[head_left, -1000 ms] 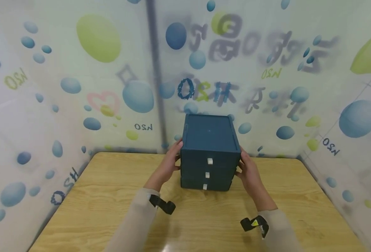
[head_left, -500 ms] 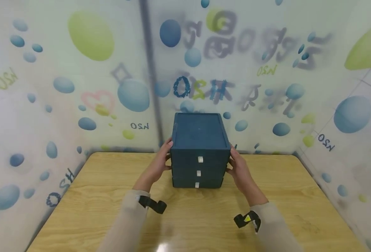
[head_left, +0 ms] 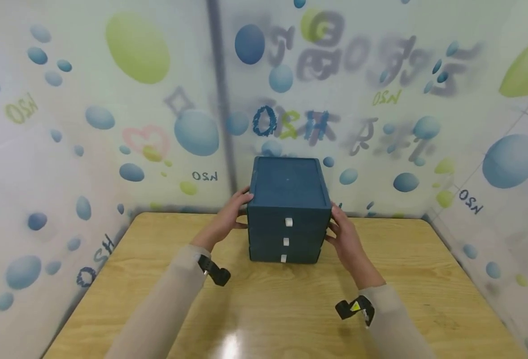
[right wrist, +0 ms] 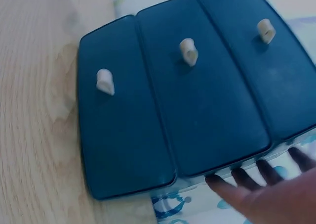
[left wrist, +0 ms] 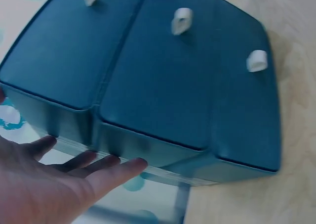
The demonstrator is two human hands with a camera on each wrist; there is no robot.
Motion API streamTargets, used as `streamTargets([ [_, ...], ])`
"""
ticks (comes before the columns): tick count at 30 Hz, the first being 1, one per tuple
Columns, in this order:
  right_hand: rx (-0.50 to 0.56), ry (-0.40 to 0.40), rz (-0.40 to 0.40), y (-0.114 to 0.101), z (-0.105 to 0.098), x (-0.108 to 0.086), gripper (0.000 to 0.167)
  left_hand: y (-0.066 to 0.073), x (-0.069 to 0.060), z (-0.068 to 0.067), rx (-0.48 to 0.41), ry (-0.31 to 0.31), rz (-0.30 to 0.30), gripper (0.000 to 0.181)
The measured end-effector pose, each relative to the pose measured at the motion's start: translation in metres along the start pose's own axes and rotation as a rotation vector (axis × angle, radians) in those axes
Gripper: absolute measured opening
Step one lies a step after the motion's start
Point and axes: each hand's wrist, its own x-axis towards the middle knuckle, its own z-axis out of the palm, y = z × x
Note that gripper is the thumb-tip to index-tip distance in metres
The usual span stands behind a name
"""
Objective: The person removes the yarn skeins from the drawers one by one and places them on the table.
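A dark blue cabinet [head_left: 290, 184] with three drawers and small white pull tabs stands upright near the table's back edge, its front facing the camera. My left hand [head_left: 223, 219] lies against its left side, fingers fairly straight. On the opposite side, my right hand [head_left: 348, 243] touches the cabinet wall, fingers slightly bent. In the left wrist view, the fingertips of the left hand [left wrist: 64, 179] meet the side of the cabinet [left wrist: 158, 85]. The right wrist view has the right hand [right wrist: 271, 194] at the edge of the cabinet [right wrist: 207, 100]. All three drawers are closed.
The wooden table [head_left: 156, 279] spreads around the cabinet and in front of it. Behind it and at both sides rises a pale wall covering [head_left: 192, 199] with blue and green spots and lettering. Black camera straps ring both wrists.
The cabinet has shifted slightly left on the table along with both hands, mostly in the first half second. The head view has also moved a little.
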Motion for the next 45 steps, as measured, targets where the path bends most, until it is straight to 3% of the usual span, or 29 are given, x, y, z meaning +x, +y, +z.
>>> streamTargets([
  [3, 0.022, 0.118, 0.017, -0.003, 0.000, -0.012, 0.063, 0.009, 0.004, 0.000, 0.031, 0.023, 0.017, 0.068],
  [7, 0.073, 0.240, -0.013, -0.003, 0.002, -0.036, 0.055, 0.018, 0.009, 0.001, 0.162, 0.081, 0.141, 0.065],
  [10, 0.047, 0.212, -0.037, 0.000, 0.005, -0.054, 0.048, 0.023, 0.013, -0.001, 0.228, 0.099, 0.198, 0.062],
  [15, -0.061, 0.080, -0.064, 0.003, 0.016, -0.068, 0.047, 0.027, 0.018, -0.006, 0.231, 0.061, 0.185, 0.059],
  [22, -0.107, 0.006, -0.057, -0.002, 0.031, -0.061, 0.046, 0.029, 0.023, -0.009, 0.112, 0.013, 0.112, 0.058],
  [27, -0.132, -0.002, -0.013, -0.001, 0.042, -0.052, 0.043, 0.029, 0.027, -0.009, 0.114, 0.016, 0.097, 0.059],
  [37, -0.102, -0.046, 0.109, -0.004, 0.062, -0.034, 0.043, 0.026, 0.024, -0.012, 0.152, -0.051, 0.080, 0.058],
  [42, -0.127, 0.034, 0.081, -0.003, 0.072, -0.026, 0.039, 0.025, 0.024, -0.011, 0.147, -0.051, 0.065, 0.058],
  [45, -0.219, 0.149, -0.028, 0.000, 0.080, -0.024, 0.033, 0.024, 0.023, -0.011, 0.139, -0.054, 0.063, 0.058],
])
